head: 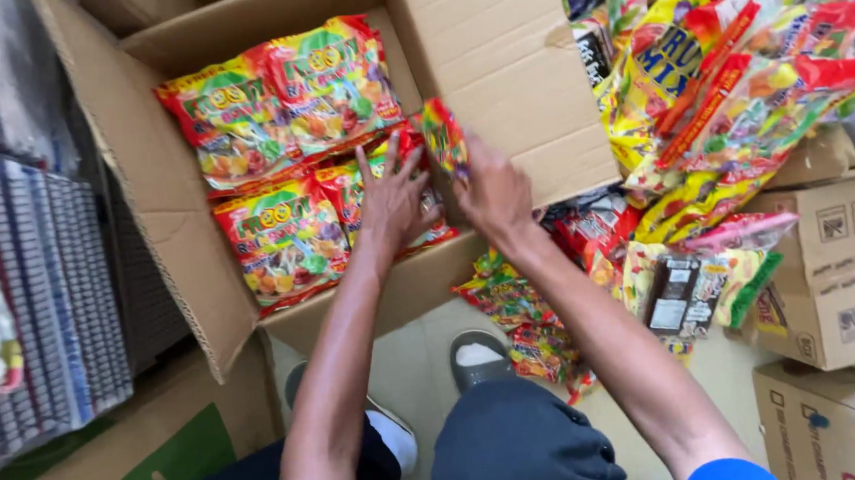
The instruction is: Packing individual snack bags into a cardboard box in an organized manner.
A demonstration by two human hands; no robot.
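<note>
A: Biggest first. An open cardboard box [495,55] is seen tipped toward the camera, flaps out, filling the upper middle. Four flat candy bags [278,110] are laid inside in two rows, faces up.

B: And at 2 o'clock of the box?

A: A loose heap of mixed snack packets [737,78] is stacked on closed cartons [841,271]. More packets are spilled on the floor [512,304] at 5 o'clock of the box.

B: Hands?

A: The right hand [492,193] is closed on a single candy bag [444,137], pinched by its lower edge. The bag is held on edge, long axis running 12 to 6, just inside the box's right wall, at 12 o'clock of the knuckles.

B: Left?

A: The left hand [394,197] is spread open, fingers fanned, pressed flat on the lower-right packed bag [344,191]; nothing is gripped. It sits at 9 o'clock of the held bag, just beside it. The free slot lies between the two hands; the right hand is judged nearer.
</note>
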